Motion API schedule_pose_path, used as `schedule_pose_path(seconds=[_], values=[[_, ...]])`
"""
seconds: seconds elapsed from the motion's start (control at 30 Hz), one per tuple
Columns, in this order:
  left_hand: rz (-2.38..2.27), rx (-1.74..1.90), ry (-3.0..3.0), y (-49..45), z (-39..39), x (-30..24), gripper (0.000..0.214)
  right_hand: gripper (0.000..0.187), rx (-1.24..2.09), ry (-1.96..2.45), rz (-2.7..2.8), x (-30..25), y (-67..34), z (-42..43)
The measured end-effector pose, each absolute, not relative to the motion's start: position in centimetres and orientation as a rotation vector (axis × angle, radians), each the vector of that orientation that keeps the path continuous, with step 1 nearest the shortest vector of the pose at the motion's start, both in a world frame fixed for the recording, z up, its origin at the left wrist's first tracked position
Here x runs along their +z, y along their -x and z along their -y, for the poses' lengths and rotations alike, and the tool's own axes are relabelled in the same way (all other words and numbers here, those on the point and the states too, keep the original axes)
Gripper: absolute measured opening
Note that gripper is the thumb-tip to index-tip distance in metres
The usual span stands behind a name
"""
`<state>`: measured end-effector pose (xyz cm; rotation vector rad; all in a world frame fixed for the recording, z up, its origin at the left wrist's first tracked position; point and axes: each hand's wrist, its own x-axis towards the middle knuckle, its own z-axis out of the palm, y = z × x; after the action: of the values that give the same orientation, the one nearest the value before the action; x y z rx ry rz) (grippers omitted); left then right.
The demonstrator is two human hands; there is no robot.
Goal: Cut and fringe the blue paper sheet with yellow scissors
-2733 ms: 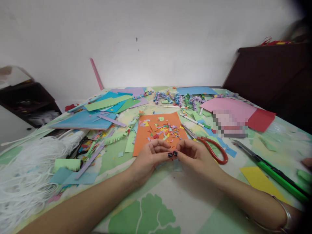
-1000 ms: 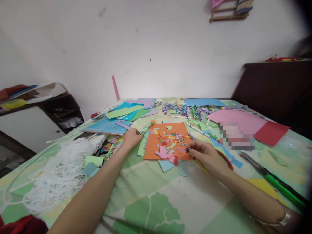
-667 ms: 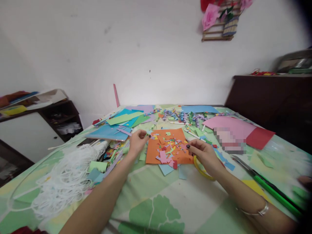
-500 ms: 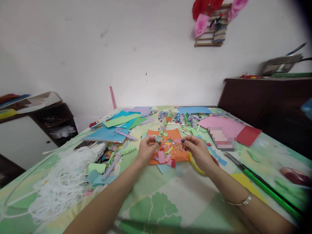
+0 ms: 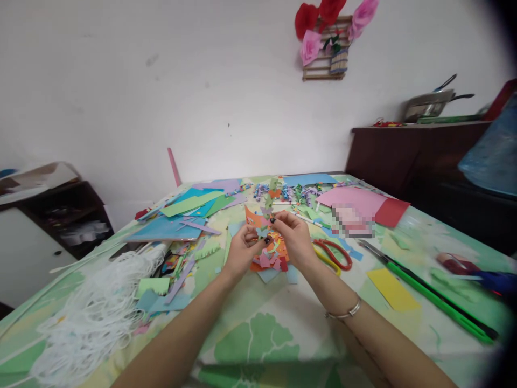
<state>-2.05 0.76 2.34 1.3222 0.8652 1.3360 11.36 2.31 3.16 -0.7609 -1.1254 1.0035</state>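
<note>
My left hand (image 5: 244, 249) is closed in a pinch on the lower part of a strand of small pastel paper cut-outs (image 5: 268, 205). Just above and to its right, my right hand (image 5: 294, 236) pinches the same strand. Some of its green, purple and blue pieces show above the fingertips; the string itself is too fine to make out. Beneath both hands lies an orange paper sheet (image 5: 252, 215) strewn with coloured paper scraps (image 5: 271, 261), partly covered by the hands. Red-and-yellow-handled scissors (image 5: 339, 256) rest beside my right wrist.
A heap of white cord (image 5: 97, 312) lies at the left. Stacked coloured papers (image 5: 169, 223) sit behind it. Curled paper strips (image 5: 311, 194) line the back. At the right are pink paper (image 5: 355, 200), a yellow piece (image 5: 392, 290) and a long green-and-black tool (image 5: 436, 302).
My right hand has moved left and up, close to my left hand, and now pinches the strand. The scissors are more exposed. The view has turned slightly right.
</note>
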Motion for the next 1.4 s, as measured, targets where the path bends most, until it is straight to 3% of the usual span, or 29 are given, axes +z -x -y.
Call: schedule_pose_path(seconds=[0.77,1.4], values=[[-0.784,1.157,-1.382,1.9,0.5,3.3,0.059,0.015,1.021,0.78,1.054,3.4,-11.6,-0.5],[-0.821,1.315,-1.398,2.7,-0.2,2.9,0.032,0.009,0.849,0.771,1.312,3.1,-11.4,0.0]])
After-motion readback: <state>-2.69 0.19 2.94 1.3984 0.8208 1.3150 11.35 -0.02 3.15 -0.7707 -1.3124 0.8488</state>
